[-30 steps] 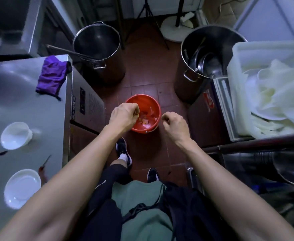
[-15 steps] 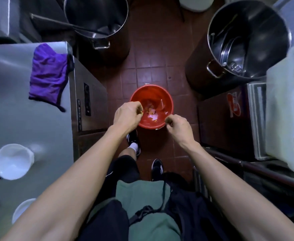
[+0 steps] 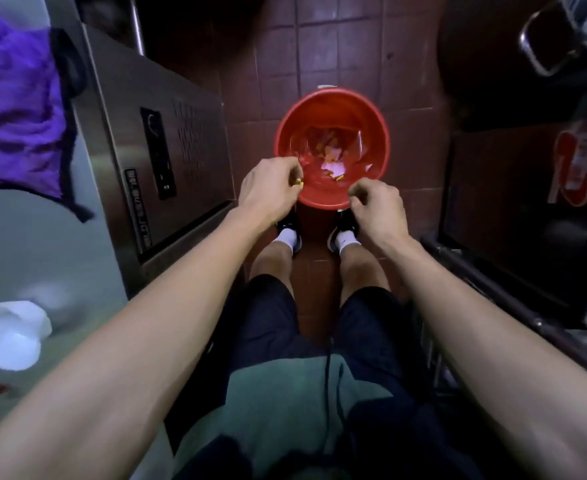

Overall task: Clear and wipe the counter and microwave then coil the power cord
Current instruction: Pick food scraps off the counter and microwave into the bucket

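Observation:
A red bucket stands on the tiled floor right in front of my feet, with scraps of orange and white waste at its bottom. My left hand hovers over the bucket's near left rim, fingers curled round a small yellow scrap. My right hand hangs above the near right rim with fingers curled; whether it holds anything is not visible. A purple cloth lies on the steel counter at the left.
A white bowl sits on the counter's near left, with a red smear beside it. The counter's steel cabinet front flanks the bucket on the left. A dark appliance and a large pot's handle stand at the right.
My head has tilted further down and closer to the bucket, so the pots and the plastic tub have left the view. Both hands stay curled over the bucket's near rim.

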`<control>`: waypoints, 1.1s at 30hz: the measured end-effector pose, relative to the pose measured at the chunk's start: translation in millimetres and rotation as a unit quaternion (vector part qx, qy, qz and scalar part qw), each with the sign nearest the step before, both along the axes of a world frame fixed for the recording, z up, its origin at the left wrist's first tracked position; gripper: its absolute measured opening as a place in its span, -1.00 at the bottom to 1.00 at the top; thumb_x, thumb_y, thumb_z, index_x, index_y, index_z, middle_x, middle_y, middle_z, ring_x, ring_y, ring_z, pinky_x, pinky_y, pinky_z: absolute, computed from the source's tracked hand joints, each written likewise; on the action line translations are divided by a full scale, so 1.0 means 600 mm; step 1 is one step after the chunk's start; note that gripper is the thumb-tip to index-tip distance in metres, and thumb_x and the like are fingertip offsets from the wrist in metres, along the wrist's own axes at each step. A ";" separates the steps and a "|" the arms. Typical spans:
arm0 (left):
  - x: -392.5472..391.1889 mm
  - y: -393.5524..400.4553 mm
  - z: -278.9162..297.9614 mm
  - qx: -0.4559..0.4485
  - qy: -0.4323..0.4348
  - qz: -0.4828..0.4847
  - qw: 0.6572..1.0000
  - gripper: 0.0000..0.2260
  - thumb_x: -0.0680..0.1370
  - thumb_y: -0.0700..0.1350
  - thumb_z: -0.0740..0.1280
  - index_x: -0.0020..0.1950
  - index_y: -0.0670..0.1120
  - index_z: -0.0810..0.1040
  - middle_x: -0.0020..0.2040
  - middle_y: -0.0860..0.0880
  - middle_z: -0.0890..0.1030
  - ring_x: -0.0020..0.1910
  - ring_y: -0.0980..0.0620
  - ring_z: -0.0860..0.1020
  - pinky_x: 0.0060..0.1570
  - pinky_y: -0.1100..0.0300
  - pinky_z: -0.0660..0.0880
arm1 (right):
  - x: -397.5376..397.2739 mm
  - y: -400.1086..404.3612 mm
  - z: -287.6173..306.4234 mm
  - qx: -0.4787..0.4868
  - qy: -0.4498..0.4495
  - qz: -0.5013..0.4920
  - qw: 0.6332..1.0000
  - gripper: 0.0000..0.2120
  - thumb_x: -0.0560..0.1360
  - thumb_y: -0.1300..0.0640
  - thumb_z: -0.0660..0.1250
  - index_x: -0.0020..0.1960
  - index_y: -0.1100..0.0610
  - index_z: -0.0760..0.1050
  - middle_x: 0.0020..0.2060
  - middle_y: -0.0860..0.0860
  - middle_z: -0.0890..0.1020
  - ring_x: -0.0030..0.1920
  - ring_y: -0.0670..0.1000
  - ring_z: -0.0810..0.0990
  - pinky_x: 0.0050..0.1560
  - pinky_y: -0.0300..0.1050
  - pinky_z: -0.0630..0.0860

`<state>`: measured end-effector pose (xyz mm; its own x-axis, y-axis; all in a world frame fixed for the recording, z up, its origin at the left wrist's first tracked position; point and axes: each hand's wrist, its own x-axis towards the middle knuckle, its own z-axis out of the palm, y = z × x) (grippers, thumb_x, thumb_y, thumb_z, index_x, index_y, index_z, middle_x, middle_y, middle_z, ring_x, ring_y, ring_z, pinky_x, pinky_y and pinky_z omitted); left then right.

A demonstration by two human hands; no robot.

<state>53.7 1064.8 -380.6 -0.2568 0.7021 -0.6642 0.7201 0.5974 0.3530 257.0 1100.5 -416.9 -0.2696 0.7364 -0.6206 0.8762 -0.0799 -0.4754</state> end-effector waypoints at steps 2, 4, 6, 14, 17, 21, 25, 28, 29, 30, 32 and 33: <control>0.011 0.013 -0.041 -0.011 0.003 0.015 1.000 -0.91 0.49 -0.07 0.42 -0.06 0.11 0.57 -0.05 0.08 0.65 -0.02 -0.04 0.61 -0.01 -0.01 0.58 | 0.010 0.022 -0.040 -0.010 -0.007 0.018 1.000 -0.84 0.50 0.20 0.33 0.02 0.02 0.61 -0.02 -0.01 0.68 0.00 0.07 0.63 0.05 0.02 0.57; 0.022 0.026 -0.085 -0.025 0.002 0.028 0.999 -0.91 0.49 -0.07 0.42 -0.05 0.11 0.58 -0.05 0.09 0.65 -0.01 -0.04 0.61 0.02 -0.02 0.57 | 0.019 0.044 -0.078 -0.014 -0.015 0.027 0.999 -0.85 0.50 0.19 0.33 0.01 0.02 0.60 -0.02 -0.01 0.68 0.00 0.09 0.63 0.04 0.03 0.57; 0.033 0.035 -0.130 -0.040 0.000 0.031 0.999 -0.91 0.49 -0.07 0.41 -0.05 0.11 0.58 -0.06 0.09 0.65 -0.01 -0.05 0.62 0.02 -0.01 0.57 | 0.026 0.059 -0.115 -0.020 -0.020 0.030 0.999 -0.86 0.50 0.19 0.32 0.00 0.02 0.60 -0.03 -0.01 0.67 -0.01 0.10 0.63 0.03 0.03 0.57; 0.052 0.049 -0.319 -0.064 -0.016 0.010 0.998 -0.92 0.49 -0.08 0.40 -0.08 0.09 0.56 -0.09 0.12 0.63 -0.01 -0.07 0.60 -0.10 0.12 0.43 | 0.023 0.075 -0.279 -0.061 -0.054 0.075 0.994 -0.86 0.51 0.21 0.27 -0.02 0.03 0.56 -0.03 0.01 0.64 -0.01 0.14 0.59 -0.11 -0.08 0.41; 0.046 0.053 -0.382 -0.062 -0.020 0.019 0.998 -0.92 0.48 -0.09 0.40 -0.10 0.08 0.55 -0.12 0.12 0.62 -0.04 -0.07 0.60 -0.08 0.11 0.47 | 0.011 0.078 -0.334 -0.071 -0.060 0.060 0.994 -0.88 0.51 0.21 0.28 -0.07 0.03 0.55 -0.10 -0.03 0.63 -0.07 0.11 0.59 -0.12 -0.09 0.43; 0.035 0.065 -0.458 -0.057 -0.026 0.037 0.997 -0.93 0.47 -0.09 0.39 -0.10 0.09 0.56 -0.12 0.11 0.63 -0.05 -0.07 0.59 -0.07 0.10 0.48 | -0.007 0.079 -0.403 -0.071 -0.057 0.060 0.994 -0.89 0.51 0.22 0.28 -0.06 0.04 0.55 -0.07 -0.01 0.64 -0.04 0.12 0.59 -0.02 0.01 0.54; 0.030 0.074 -0.524 -0.061 -0.014 0.050 0.997 -0.91 0.47 -0.12 0.39 -0.12 0.08 0.56 -0.11 0.09 0.63 -0.06 -0.07 0.60 -0.07 0.09 0.50 | -0.034 0.066 -0.468 -0.085 -0.056 0.051 0.993 -0.88 0.50 0.24 0.27 -0.07 0.07 0.54 -0.08 0.00 0.64 -0.06 0.13 0.60 0.01 0.08 0.56; 0.031 0.075 -0.560 -0.061 -0.022 0.074 0.995 -0.90 0.46 -0.14 0.39 -0.11 0.08 0.58 -0.11 0.10 0.64 -0.05 -0.05 0.61 0.00 0.07 0.53 | -0.055 0.055 -0.506 -0.090 -0.054 0.016 0.994 -0.86 0.48 0.25 0.25 -0.10 0.08 0.55 -0.11 0.02 0.65 -0.09 0.13 0.61 -0.02 0.07 0.57; 0.031 0.074 -0.570 -0.059 -0.029 0.079 0.995 -0.90 0.46 -0.14 0.40 -0.11 0.08 0.58 -0.13 0.11 0.64 -0.06 -0.03 0.60 -0.01 0.08 0.53 | -0.059 0.054 -0.516 -0.088 -0.054 0.001 0.995 -0.86 0.47 0.25 0.25 -0.10 0.07 0.56 -0.11 0.02 0.66 -0.08 0.13 0.61 -0.01 0.05 0.57; 0.031 0.073 -0.579 -0.055 -0.037 0.085 0.994 -0.90 0.46 -0.13 0.42 -0.11 0.08 0.58 -0.15 0.12 0.64 -0.08 0.00 0.60 -0.02 0.11 0.51 | -0.061 0.054 -0.525 -0.084 -0.054 -0.015 0.995 -0.85 0.47 0.25 0.26 -0.10 0.07 0.57 -0.10 0.02 0.66 -0.08 0.13 0.61 -0.01 0.04 0.56; 0.029 0.070 -0.591 -0.051 -0.056 0.090 0.993 -0.89 0.47 -0.11 0.44 -0.09 0.09 0.59 -0.18 0.14 0.63 -0.09 0.05 0.60 -0.04 0.13 0.51 | -0.061 0.055 -0.538 -0.082 -0.053 -0.040 0.994 -0.85 0.49 0.23 0.28 -0.07 0.04 0.60 -0.08 0.01 0.68 -0.07 0.13 0.62 0.01 0.02 0.56; 0.027 0.068 -0.595 -0.051 -0.062 0.088 0.993 -0.88 0.47 -0.12 0.44 -0.07 0.10 0.59 -0.17 0.15 0.63 -0.08 0.06 0.60 -0.01 0.11 0.53 | -0.060 0.056 -0.542 -0.085 -0.054 -0.048 0.994 -0.85 0.51 0.22 0.29 -0.05 0.03 0.60 -0.07 0.01 0.68 -0.06 0.13 0.63 0.03 0.01 0.56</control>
<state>69.7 1105.9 -737.7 -0.2813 0.5811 -0.7637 0.5557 0.7474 0.3640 221.1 1134.3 -742.4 -0.1278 0.6380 -0.7593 0.9062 -0.2360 -0.3509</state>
